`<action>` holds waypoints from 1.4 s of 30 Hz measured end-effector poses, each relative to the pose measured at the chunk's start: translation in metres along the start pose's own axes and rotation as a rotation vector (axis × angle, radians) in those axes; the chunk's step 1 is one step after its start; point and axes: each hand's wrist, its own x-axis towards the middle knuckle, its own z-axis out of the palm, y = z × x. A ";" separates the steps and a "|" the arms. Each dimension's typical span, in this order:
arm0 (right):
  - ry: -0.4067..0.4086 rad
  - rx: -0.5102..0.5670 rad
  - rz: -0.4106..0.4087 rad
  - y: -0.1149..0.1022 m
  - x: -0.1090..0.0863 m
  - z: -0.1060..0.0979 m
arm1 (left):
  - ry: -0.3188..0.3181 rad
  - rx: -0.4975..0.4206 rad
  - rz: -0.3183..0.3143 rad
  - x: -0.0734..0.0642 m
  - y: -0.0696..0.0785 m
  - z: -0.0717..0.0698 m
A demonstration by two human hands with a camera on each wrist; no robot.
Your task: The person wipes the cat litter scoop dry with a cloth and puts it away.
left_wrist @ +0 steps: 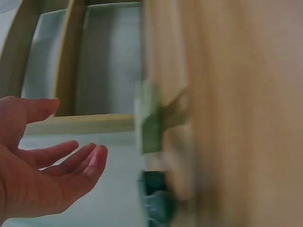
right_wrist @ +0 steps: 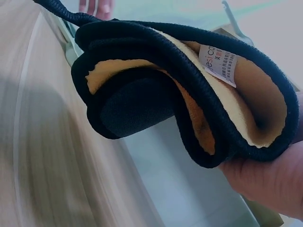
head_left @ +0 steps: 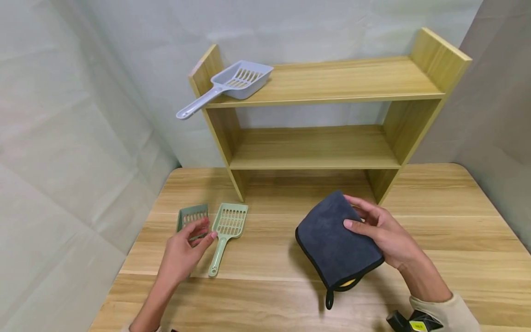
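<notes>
My right hand [head_left: 383, 233] grips a folded dark grey cloth [head_left: 336, 240] with black edging and a hanging loop, held above the table. In the right wrist view the cloth [right_wrist: 137, 99] shows yellow-orange inner layers and a white label [right_wrist: 218, 64]. My left hand [head_left: 184, 251] holds nothing, its fingers relaxed and parted over the scoops on the left. Beneath it lies a dark green litter scoop [head_left: 192, 213], partly hidden by the hand. Right beside that, a light green slotted litter scoop [head_left: 230, 221] lies with its handle toward me.
A two-tier wooden shelf [head_left: 315, 147] stands at the back of the wooden table [head_left: 265, 295]. On its top left rests a grey-lilac litter scoop [head_left: 244, 78], its handle jutting past the side panel. Pale fabric [head_left: 74, 138] hangs on the left and behind.
</notes>
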 end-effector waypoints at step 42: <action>-0.011 -0.033 -0.006 0.005 0.003 0.006 | -0.113 0.083 -0.097 -0.010 -0.020 0.028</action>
